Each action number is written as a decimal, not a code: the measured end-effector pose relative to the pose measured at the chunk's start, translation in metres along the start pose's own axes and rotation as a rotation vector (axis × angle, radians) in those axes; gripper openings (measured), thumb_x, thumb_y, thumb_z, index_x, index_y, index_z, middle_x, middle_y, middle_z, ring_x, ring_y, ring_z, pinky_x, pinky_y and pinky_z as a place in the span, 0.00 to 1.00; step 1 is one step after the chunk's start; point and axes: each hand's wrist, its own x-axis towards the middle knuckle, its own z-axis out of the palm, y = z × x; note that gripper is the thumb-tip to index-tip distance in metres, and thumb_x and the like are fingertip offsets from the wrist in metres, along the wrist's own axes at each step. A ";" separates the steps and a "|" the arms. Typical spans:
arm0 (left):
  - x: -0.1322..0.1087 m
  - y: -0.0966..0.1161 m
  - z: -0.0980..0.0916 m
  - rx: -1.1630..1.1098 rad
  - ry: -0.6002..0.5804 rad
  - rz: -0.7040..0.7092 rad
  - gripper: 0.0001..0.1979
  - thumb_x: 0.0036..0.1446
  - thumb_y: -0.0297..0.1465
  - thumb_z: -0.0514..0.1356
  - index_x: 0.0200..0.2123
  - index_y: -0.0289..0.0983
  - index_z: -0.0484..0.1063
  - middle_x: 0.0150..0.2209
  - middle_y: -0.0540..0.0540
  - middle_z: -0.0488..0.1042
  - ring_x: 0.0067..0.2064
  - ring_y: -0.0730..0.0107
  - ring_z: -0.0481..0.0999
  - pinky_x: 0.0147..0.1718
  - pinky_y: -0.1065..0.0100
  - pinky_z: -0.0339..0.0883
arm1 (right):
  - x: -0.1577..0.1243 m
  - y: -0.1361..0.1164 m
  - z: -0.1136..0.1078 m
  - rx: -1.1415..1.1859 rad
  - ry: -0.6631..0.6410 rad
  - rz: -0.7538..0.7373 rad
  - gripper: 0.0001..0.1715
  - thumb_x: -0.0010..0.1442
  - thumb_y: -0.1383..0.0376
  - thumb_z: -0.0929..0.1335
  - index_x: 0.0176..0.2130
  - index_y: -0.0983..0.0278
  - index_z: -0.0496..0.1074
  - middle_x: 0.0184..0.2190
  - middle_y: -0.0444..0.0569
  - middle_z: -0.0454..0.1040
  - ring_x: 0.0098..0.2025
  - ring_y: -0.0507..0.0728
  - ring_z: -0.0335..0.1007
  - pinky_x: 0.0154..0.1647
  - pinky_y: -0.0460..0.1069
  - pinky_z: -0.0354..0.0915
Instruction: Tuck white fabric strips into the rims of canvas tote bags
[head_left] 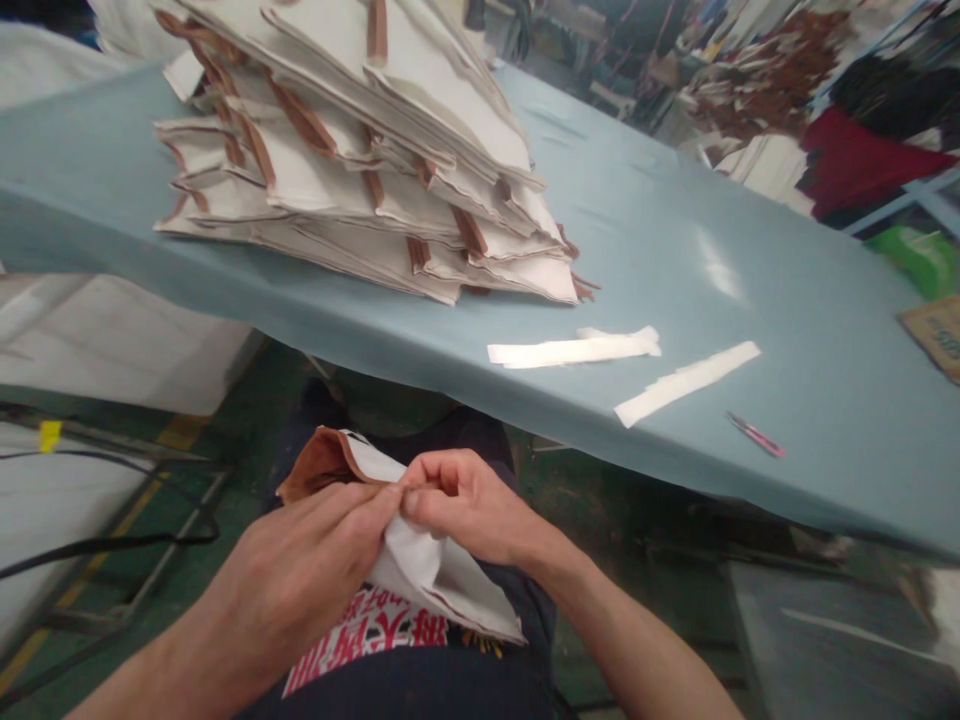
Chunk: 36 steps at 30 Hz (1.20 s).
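Blue desk (645, 250) w/ big pile (322, 190) of white, brown-trimmed pcs on its L part. White-and-brown cloth (450, 580) is off desk, nr its close edge. L hand (315, 540) & R hand (469, 505): grip narrow, both pinching cloth, fingertips tog. White strips (574, 350) R of pile; pink snips (761, 438) farther R.

A textile workshop: beyond the fingers (442, 468), flat brown-trimmed cream cloth pieces (352, 185) stacked on a long blue table (637, 235); farther off, right of the fingers, heaped brown fabric (772, 75).
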 end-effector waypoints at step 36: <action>0.036 0.008 -0.004 -0.487 -0.216 -0.348 0.25 0.82 0.43 0.53 0.29 0.42 0.70 0.27 0.54 0.73 0.28 0.69 0.71 0.28 0.69 0.65 | -0.030 -0.009 -0.013 -0.539 0.057 -0.495 0.08 0.68 0.63 0.74 0.36 0.61 0.75 0.29 0.38 0.74 0.28 0.49 0.62 0.32 0.46 0.60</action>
